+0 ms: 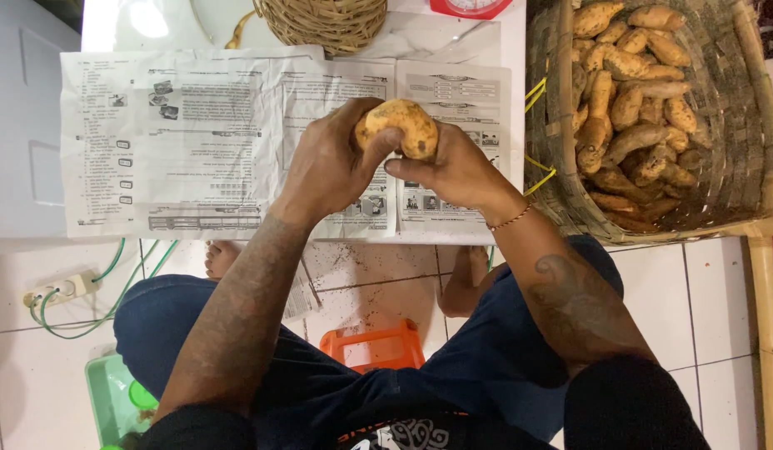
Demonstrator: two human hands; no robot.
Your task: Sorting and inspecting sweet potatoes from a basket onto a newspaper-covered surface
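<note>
Both hands close on one sweet potato [401,127], a plump orange-brown tuber held above the counter [103,21]. The left hand [330,162] wraps its grip around the tuber's left end, thumb curled over the top. The right hand [453,171] cups it from the right and underneath, a finger stretched along the lower edge. The tuber sits between the two palms, its upper face bare to the camera.

Under the hands lie printed paper sheets [187,133] spread over the white counter. To the right stands a large woven basket [736,125] heaped with more sweet potatoes [628,108]. A smaller wicker basket [324,25] sits at the counter's far edge. Below, on the tiled floor [720,292], is an orange stool [376,346].
</note>
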